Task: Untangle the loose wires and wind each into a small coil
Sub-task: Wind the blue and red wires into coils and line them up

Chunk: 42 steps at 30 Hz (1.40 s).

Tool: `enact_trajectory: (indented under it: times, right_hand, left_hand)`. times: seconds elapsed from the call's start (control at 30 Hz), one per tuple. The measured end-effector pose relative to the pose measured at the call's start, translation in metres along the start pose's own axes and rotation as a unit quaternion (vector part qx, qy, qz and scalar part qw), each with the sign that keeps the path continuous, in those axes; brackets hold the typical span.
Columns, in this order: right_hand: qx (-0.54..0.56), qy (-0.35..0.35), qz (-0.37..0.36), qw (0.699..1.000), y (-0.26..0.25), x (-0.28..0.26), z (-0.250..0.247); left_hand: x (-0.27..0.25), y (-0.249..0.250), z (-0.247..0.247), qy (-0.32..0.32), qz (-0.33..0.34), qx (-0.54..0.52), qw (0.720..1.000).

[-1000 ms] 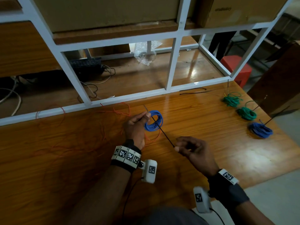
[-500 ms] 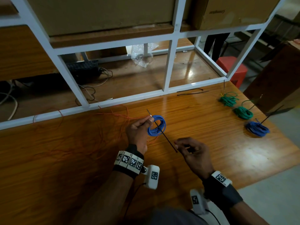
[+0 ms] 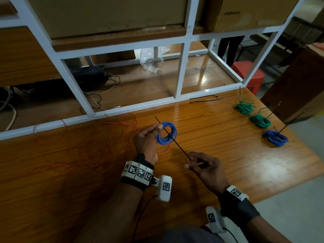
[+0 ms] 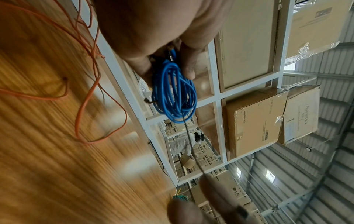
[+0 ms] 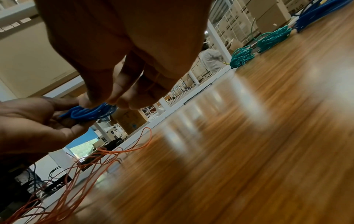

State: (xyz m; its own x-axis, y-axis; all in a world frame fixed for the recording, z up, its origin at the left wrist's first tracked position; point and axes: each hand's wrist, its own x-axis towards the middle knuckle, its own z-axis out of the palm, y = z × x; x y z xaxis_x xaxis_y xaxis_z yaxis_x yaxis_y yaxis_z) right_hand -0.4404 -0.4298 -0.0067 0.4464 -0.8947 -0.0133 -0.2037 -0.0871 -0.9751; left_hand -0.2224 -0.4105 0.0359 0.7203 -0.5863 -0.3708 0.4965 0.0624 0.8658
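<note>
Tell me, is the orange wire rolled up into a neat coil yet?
No, the orange wire lies spread in loose loops on the wooden table, while only the blue coil is wound, held by the left hand.

Blue coil point(image 3: 166, 133), black tie point(image 3: 172, 138), orange wire point(image 3: 129, 122), two green coils point(image 3: 244, 106), brown wood table point(image 3: 70, 172).

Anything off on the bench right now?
Only the orange wire: it sprawls loose and tangled across the table left of the left hand, uncoiled, while the three finished coils sit tidy far right.

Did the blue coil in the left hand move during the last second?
No: the blue coil stays at the same spot below the white frame post.
</note>
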Motion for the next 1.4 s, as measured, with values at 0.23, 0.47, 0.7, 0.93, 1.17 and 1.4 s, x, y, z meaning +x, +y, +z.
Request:
enact_trajectory:
  times: [0.23, 0.47, 0.7, 0.93, 1.17, 1.4]
  right_hand:
    - [-0.043, 0.056, -0.151, 0.986, -0.004, 0.003, 0.008]
    - [-0.051, 0.088, -0.185, 0.977, -0.021, 0.012, 0.005]
    - [-0.086, 0.136, -0.18, 0.971, -0.055, 0.034, 0.006]
    - [-0.161, 0.121, -0.245, 0.948, -0.08, 0.06, 0.008]
    - [-0.224, 0.096, -0.253, 0.936, -0.09, 0.074, 0.005]
    - [-0.283, 0.087, -0.238, 0.925, -0.093, 0.075, 0.001]
  left_hand:
    - [-0.003, -0.002, 0.0, -0.005, 0.005, 0.012, 1.0]
    - [-0.009, -0.008, 0.002, -0.054, 0.076, 0.09, 0.992]
    - [-0.01, -0.014, -0.002, -0.098, 0.214, 0.247, 0.94]
    - [-0.016, -0.009, 0.001, -0.113, 0.294, 0.282, 0.906]
    - [-0.022, 0.002, 0.004, -0.134, 0.363, 0.343, 0.856]
    - [-0.019, 0.003, 0.004, -0.142, 0.382, 0.359, 0.84]
